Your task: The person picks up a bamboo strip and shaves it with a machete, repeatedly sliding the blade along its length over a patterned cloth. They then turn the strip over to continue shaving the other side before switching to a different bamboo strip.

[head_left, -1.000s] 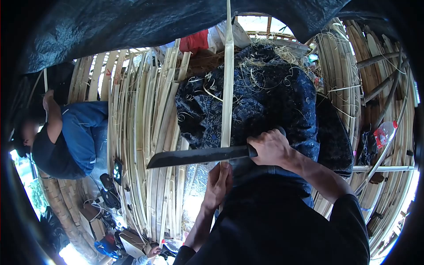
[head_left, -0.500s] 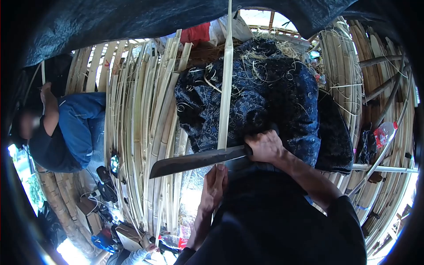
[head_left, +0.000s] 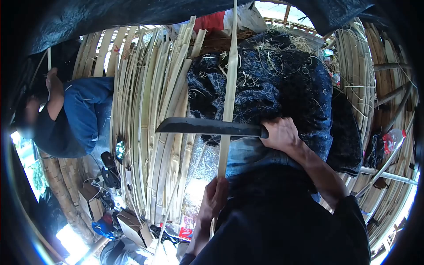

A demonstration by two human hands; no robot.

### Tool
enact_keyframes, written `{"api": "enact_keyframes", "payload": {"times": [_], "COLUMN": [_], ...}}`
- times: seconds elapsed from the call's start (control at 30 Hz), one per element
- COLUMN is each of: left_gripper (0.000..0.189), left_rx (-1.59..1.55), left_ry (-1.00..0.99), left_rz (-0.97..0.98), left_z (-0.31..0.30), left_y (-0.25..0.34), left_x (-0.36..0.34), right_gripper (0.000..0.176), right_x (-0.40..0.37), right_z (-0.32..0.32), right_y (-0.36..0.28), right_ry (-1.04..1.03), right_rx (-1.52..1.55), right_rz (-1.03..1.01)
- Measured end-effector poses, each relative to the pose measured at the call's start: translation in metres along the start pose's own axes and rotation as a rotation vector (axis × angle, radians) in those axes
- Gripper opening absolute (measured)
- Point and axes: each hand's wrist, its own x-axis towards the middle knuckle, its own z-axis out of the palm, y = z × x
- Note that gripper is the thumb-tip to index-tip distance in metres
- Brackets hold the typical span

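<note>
My right hand (head_left: 281, 134) is closed round the dark handle of a machete (head_left: 205, 126). Its long blade points left and lies across a pale bamboo strip (head_left: 230, 88). That strip runs from the top of the view down between the blade and my lap. Lower down, my left hand (head_left: 215, 197) is wrapped round the near part of the strip, below the blade. A dark blue patterned cloth (head_left: 282, 84) covers my legs behind the machete, with thin curled shavings (head_left: 269, 55) scattered on it.
Many split bamboo slats (head_left: 152, 101) stand at left, more (head_left: 353, 79) at right. A person in blue trousers (head_left: 86, 104) sits at far left. A plastic bottle (head_left: 393, 140) lies at right. Cardboard boxes (head_left: 132, 227) and cables are at lower left; a dark tarp (head_left: 132, 20) hangs overhead.
The machete has risen away from my left hand along the strip, its blade now more level. My left hand sits lower, gripping the strip. The whole view has shifted slightly.
</note>
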Motion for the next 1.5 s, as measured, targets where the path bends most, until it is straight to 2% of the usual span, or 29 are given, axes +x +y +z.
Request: {"api": "enact_keyframes", "payload": {"times": [0.17, 0.23, 0.3, 0.37, 0.43, 0.5, 0.53, 0.67, 0.77, 0.8, 0.83, 0.9, 0.93, 0.97, 1.03, 1.13, 1.23, 1.27, 1.37, 1.4, 1.43, 1.5], "left_gripper": [0.037, 0.037, 0.037, 0.037, 0.038, 0.039, 0.039, 0.039, 0.041, 0.041, 0.041, 0.041, 0.041, 0.041, 0.041, 0.040, 0.040, 0.040, 0.041, 0.042, 0.042, 0.042], "left_rx": [0.060, -0.097, -0.100, -0.050, -0.056, -0.063, -0.059, 0.034, 0.045, 0.018, 0.028, 0.090, 0.089, 0.075, 0.062, 0.087, 0.051, 0.061, 0.048, 0.025, 0.030, 0.163], "left_ry": [-0.062, -0.126, -0.117, -0.123, -0.124, -0.075, -0.074, -0.036, -0.035, -0.041, -0.046, -0.025, -0.028, -0.030, -0.032, -0.032, -0.028, -0.026, -0.012, -0.012, -0.018, -0.006], "left_rz": [0.182, 0.096, 0.116, 0.126, 0.154, 0.081, 0.083, 0.117, 0.116, 0.109, 0.110, 0.134, 0.126, 0.130, 0.151, 0.120, 0.104, 0.117, 0.102, 0.063, 0.067, 0.118], "left_z": [0.026, 0.033, 0.035, 0.027, 0.024, 0.031, 0.033, 0.035, 0.040, 0.042, 0.042, 0.043, 0.043, 0.044, 0.045, 0.044, 0.046, 0.045, 0.047, 0.049, 0.049, 0.049], "left_y": [0.033, 0.049, 0.043, 0.034, 0.027, 0.040, 0.040, 0.046, 0.049, 0.047, 0.047, 0.044, 0.042, 0.041, 0.042, 0.044, 0.045, 0.043, 0.048, 0.050, 0.052, 0.052], "left_x": [0.040, 0.044, 0.045, 0.042, 0.041, 0.034, 0.035, 0.038, 0.041, 0.040, 0.040, 0.038, 0.037, 0.035, 0.036, 0.036, 0.033, 0.033, 0.031, 0.030, 0.032, 0.034], "right_gripper": [0.028, 0.025, 0.021, 0.015, 0.015, 0.022, 0.023, 0.028, 0.026, 0.024, 0.024, 0.022, 0.021, 0.020, 0.019, 0.019, 0.019, 0.017, 0.016, 0.016, 0.017, 0.017], "right_x": [-0.008, -0.008, -0.003, 0.010, 0.015, 0.001, 0.000, 0.014, 0.003, -0.003, -0.003, 0.002, 0.010, 0.018, 0.014, -0.003, 0.009, 0.016, 0.005, -0.001, -0.004, 0.002], "right_z": [-0.032, -0.039, -0.042, -0.044, -0.043, -0.047, -0.052, -0.056, -0.051, -0.054, -0.053, -0.052, -0.059, -0.052, -0.057, -0.055, -0.058, -0.057, -0.064, -0.063, -0.062, -0.062], "right_y": [-0.020, -0.019, -0.008, 0.007, 0.014, 0.001, -0.003, 0.006, -0.001, -0.005, -0.002, 0.011, 0.015, 0.023, 0.022, 0.008, 0.016, 0.019, 0.008, 0.006, 0.004, 0.009], "right_ry": [-0.092, -0.089, 0.068, 0.177, 0.154, 0.081, -0.040, 0.012, 0.087, -0.043, -0.037, 0.095, 0.082, 0.174, 0.188, 0.039, 0.136, 0.178, 0.126, 0.082, 0.005, 0.067], "right_rx": [0.062, 0.045, 0.019, 0.033, 0.027, 0.009, -0.035, 0.035, 0.089, 0.029, 0.032, 0.035, -0.002, 0.031, 0.032, 0.018, 0.029, 0.051, 0.059, 0.031, 0.002, 0.001], "right_rz": [-0.085, -0.091, -0.147, 0.011, 0.069, -0.152, -0.171, -0.031, -0.145, -0.124, -0.116, -0.136, 0.023, 0.078, 0.041, -0.173, -0.076, 0.022, -0.035, -0.162, -0.190, -0.138]}}
